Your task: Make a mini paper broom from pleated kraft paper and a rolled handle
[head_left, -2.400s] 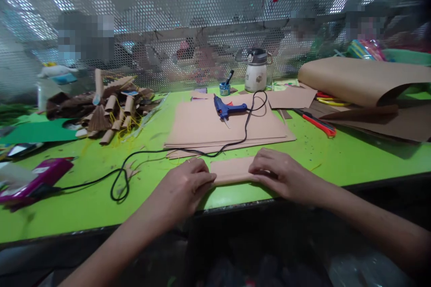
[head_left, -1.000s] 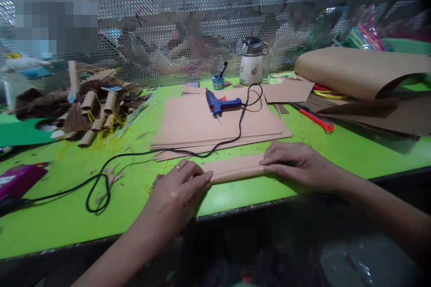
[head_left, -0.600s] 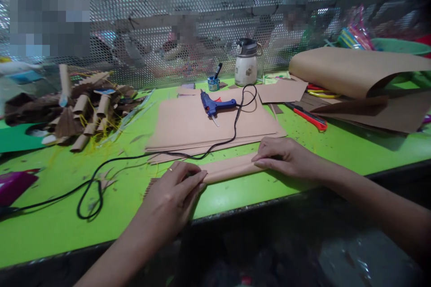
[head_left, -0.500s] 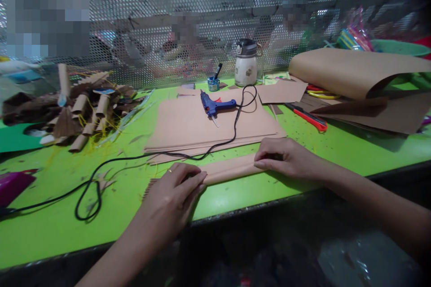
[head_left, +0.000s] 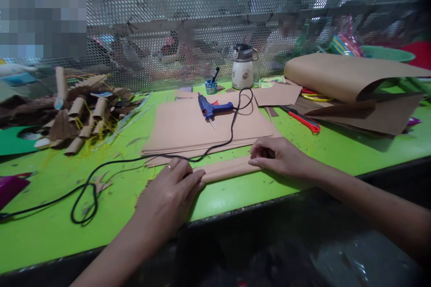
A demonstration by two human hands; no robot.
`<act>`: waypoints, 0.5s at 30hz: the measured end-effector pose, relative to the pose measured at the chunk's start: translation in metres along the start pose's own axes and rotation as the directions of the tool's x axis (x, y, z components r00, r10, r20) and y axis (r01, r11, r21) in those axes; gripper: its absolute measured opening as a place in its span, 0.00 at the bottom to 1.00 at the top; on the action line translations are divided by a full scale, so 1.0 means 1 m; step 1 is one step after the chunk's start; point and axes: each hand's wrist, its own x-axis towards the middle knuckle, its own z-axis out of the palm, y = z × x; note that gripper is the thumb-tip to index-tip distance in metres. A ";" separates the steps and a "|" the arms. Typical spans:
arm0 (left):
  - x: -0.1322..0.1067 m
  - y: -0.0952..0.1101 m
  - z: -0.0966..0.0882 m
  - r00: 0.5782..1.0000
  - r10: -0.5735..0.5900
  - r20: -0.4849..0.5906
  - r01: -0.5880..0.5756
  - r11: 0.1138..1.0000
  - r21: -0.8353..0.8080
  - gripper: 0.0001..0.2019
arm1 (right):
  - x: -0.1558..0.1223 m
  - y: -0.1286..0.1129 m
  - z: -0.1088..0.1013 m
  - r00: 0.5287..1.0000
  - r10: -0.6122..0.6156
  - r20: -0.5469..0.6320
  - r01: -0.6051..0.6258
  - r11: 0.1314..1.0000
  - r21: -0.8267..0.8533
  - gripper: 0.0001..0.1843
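A narrow folded strip of brown paper (head_left: 226,168) lies along the near edge of the green table (head_left: 235,195). My left hand (head_left: 168,190) lies on its left end, fingers curled down over the paper, a ring on one finger. My right hand (head_left: 279,156) presses its right end, fingertips pinched on the fold. Behind the strip sits a stack of brown paper sheets (head_left: 188,128) with a blue glue gun (head_left: 210,108) on top. The gun's black cord (head_left: 111,168) loops off to the left.
A pile of rolled and pleated brown paper pieces (head_left: 76,114) lies at far left. A white flask (head_left: 243,68) and a small blue pot (head_left: 211,87) stand by the perforated metal screen. A red cutter (head_left: 301,119) and a large brown paper roll (head_left: 346,76) lie at right.
Both hands stay on the strip's ends. They have spread apart since the earliest frame, so more of the strip shows between them. The camera has drifted to the right.
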 end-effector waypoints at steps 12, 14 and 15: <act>-0.001 0.004 -0.004 1.000 -0.004 -0.009 0.005 0.997 0.082 0.10 | -0.027 0.007 -0.014 0.963 -0.267 0.043 0.270 0.953 -0.134 0.13; -0.001 0.004 -0.003 1.000 -0.022 -0.005 0.023 0.997 0.074 0.10 | -0.029 0.006 -0.014 0.962 -0.271 0.039 0.273 0.947 -0.169 0.13; -0.001 0.004 -0.003 0.999 -0.032 -0.006 0.032 0.997 0.065 0.10 | -0.028 0.006 -0.013 0.961 -0.276 0.027 0.277 0.945 -0.174 0.13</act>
